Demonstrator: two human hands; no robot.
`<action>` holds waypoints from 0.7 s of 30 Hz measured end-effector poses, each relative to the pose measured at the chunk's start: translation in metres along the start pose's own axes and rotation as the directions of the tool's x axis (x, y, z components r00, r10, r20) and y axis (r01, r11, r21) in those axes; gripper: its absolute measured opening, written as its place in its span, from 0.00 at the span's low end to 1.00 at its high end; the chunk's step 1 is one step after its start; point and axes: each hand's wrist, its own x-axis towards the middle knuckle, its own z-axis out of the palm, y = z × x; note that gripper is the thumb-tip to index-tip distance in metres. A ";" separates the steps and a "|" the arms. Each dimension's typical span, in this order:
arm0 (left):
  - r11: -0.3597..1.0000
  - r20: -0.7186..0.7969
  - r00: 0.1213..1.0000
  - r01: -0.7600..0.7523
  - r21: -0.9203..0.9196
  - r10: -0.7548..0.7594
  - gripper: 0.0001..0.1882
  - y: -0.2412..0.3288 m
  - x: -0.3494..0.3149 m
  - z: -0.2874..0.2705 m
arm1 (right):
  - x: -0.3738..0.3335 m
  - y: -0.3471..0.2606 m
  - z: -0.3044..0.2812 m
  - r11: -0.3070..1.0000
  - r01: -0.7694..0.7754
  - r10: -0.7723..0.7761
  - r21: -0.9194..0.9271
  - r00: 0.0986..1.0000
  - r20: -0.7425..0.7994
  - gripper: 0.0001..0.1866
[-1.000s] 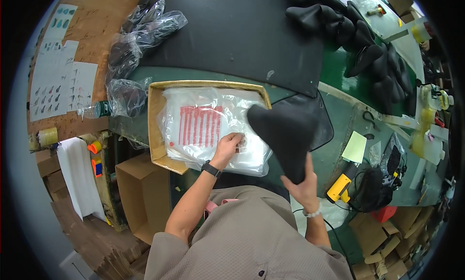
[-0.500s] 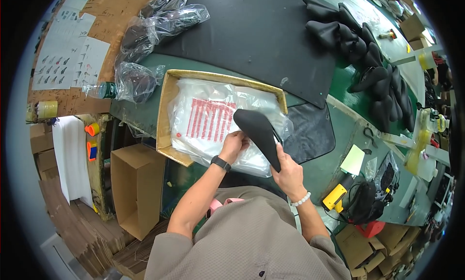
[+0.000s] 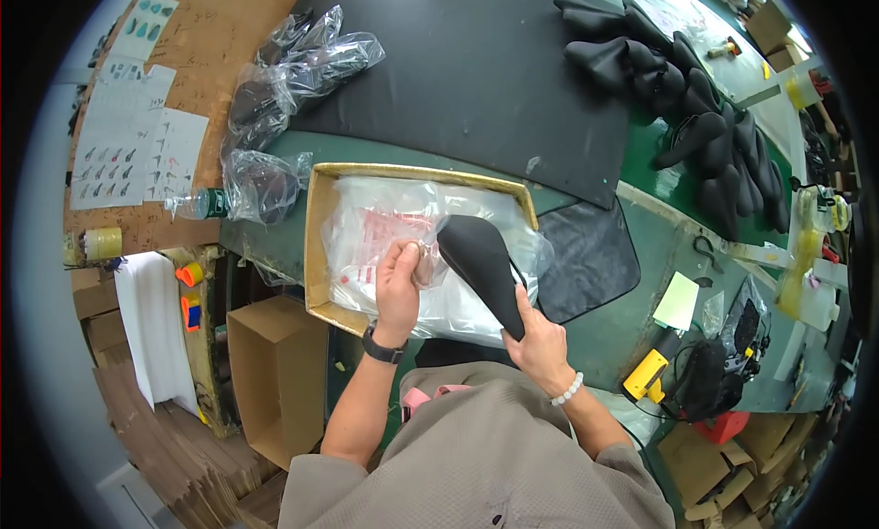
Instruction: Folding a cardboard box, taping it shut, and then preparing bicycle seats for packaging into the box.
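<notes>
My right hand [image 3: 538,344] grips the narrow end of a black bicycle saddle [image 3: 481,268]. The saddle's wide end points up and left, over a shallow cardboard box [image 3: 315,240] of clear plastic bags [image 3: 458,199]. Left of the saddle, my left hand [image 3: 397,286] is closed, thumb against fingers, pinching the edge of a thin clear plastic bag [image 3: 427,265]. That bag's lower part merges with the bags beneath, so its full outline is hard to make out. Red print on the bags shows partly behind my left hand.
Bagged black saddles [image 3: 307,71] lie at the back left near a plastic bottle [image 3: 194,204]. Unwrapped black saddles [image 3: 691,89] are heaped at the back right. A yellow heat gun [image 3: 648,371] lies at the right. An open carton [image 3: 279,373] stands low at the left.
My left hand has lifted and moved left, drawing the edge of a clear bag up from the pile. The saddle stays in my right hand, nearly in place. The view has shifted slightly.
</notes>
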 end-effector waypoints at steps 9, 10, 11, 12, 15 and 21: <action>0.466 0.154 0.862 -0.402 0.788 0.482 0.07 -0.023 0.007 0.027 | 0.033 -0.006 0.045 0.991 0.072 -0.066 -0.114 0.996 0.056 0.43; 0.378 0.454 0.831 -0.552 0.743 0.321 0.04 -0.016 -0.001 0.048 | 0.033 -0.007 0.044 0.981 0.095 -0.084 -0.170 0.994 0.070 0.43; 0.382 0.658 0.733 -0.665 0.642 0.171 0.08 -0.016 -0.018 0.056 | 0.036 -0.010 0.041 0.995 0.077 -0.069 -0.067 0.990 0.119 0.43; 0.360 0.744 0.668 -0.689 0.629 -0.019 0.10 -0.012 -0.044 0.073 | 0.041 -0.006 0.036 0.999 0.039 -0.043 0.028 0.987 0.158 0.44; 0.326 0.791 0.600 -0.729 0.601 -0.119 0.10 0.006 -0.094 0.064 | 0.032 0.005 0.017 0.856 0.015 0.022 0.516 0.998 -0.065 0.51; 0.686 0.670 0.654 -0.307 0.660 -0.351 0.08 0.036 -0.109 0.064 | 0.034 -0.031 -0.061 0.200 0.012 0.308 0.980 0.948 -0.074 0.54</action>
